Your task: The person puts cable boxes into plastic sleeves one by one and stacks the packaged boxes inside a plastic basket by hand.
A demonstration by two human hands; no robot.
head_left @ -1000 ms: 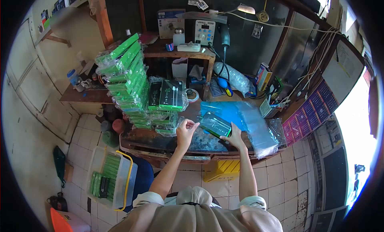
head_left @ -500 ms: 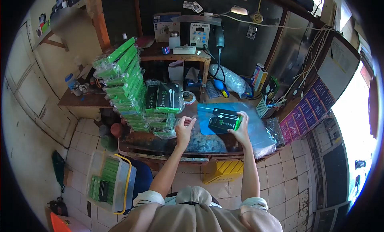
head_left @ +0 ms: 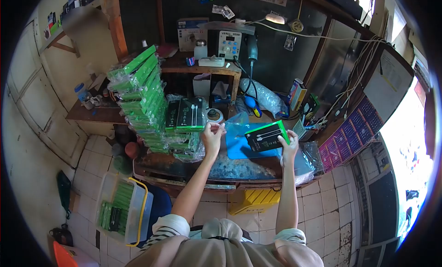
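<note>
My right hand (head_left: 289, 146) grips a black box with green edges (head_left: 264, 138) by its right end. The box is tilted above the blue mat (head_left: 239, 149), and a white cable is pictured on its face. My left hand (head_left: 213, 137) is closed in a pinch at the left edge of a clear plastic bag (head_left: 236, 121), which rises beside its fingertips. Left of that hand, similar black-and-green boxes (head_left: 185, 113) lie on a pile. Behind them leans a tall stack of green-edged boxes in clear wrap (head_left: 142, 94).
A clear bin with a yellow handle (head_left: 145, 186) holds more green boxes on the floor at left. A tape roll (head_left: 214, 115) lies behind my left hand. A soldering station (head_left: 229, 45) stands on the shelf. A pen basket (head_left: 300, 129) sits at right, below hanging cables.
My right hand has lifted and turned the box off the mat, moving slightly right. The plastic beside my left hand now stands up higher. My left hand stays nearly in place.
</note>
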